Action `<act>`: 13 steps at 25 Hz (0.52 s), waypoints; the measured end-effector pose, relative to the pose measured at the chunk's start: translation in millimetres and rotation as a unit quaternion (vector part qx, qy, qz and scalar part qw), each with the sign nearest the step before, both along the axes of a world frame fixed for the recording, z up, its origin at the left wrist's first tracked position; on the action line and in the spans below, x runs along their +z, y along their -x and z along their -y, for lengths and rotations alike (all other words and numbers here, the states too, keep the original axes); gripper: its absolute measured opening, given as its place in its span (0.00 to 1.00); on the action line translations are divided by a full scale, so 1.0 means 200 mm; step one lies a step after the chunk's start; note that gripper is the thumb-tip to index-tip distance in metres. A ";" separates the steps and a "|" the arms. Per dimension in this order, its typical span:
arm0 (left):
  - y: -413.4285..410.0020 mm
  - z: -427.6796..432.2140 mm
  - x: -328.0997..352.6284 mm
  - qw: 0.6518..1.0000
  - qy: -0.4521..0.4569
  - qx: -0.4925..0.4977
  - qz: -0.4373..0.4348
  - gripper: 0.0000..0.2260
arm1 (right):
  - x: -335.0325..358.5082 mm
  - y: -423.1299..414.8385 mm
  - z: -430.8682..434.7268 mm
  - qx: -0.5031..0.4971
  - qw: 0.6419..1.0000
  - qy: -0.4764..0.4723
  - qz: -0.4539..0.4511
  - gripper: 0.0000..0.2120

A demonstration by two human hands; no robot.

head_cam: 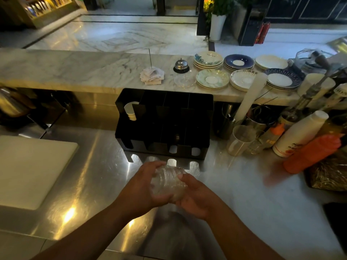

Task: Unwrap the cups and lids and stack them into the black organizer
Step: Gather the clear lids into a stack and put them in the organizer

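Observation:
A short stack of clear plastic lids is held above the steel counter, just in front of the black organizer. My left hand wraps the stack from the left and my right hand grips it from the right and below, thumb on top. Whether a wrapper still covers the lids I cannot tell. The organizer has several slots; a few white paper cups lie in its upper left slot. The lower slots look dark inside. A long white sleeve of cups leans against the marble ledge to the organizer's right.
A white cutting board lies at the left. Bottles, an orange squeeze bottle, a clear glass and metal canisters crowd the right. The marble ledge behind carries saucer stacks, a bell and a receipt spike.

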State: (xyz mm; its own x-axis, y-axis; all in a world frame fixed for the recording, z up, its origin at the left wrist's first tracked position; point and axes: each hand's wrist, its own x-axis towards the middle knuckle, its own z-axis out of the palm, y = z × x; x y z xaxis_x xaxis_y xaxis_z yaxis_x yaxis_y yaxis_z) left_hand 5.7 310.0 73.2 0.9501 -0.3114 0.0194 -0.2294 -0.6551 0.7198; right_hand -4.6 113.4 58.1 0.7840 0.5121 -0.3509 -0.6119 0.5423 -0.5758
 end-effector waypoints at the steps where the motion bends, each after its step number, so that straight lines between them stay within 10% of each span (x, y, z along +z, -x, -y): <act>1: 0.00 0.02 0.02 1.000 0.005 -0.006 0.007 0.40 | 0.02 -0.01 -0.01 -0.002 1.000 0.005 -0.004 0.26; 13: -0.19 -0.08 0.13 0.997 0.032 -0.075 0.011 0.40 | 0.10 -0.18 -0.21 -0.042 0.998 0.013 -0.035 0.25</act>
State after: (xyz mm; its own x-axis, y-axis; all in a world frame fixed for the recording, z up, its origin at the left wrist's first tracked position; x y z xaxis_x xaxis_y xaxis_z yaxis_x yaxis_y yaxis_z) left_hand 44.4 326.8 98.8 0.8917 -0.4480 0.0645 -0.3382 -0.5650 0.7525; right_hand 31.1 156.3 78.5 0.7967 0.4356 -0.4190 -0.6044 0.5784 -0.5478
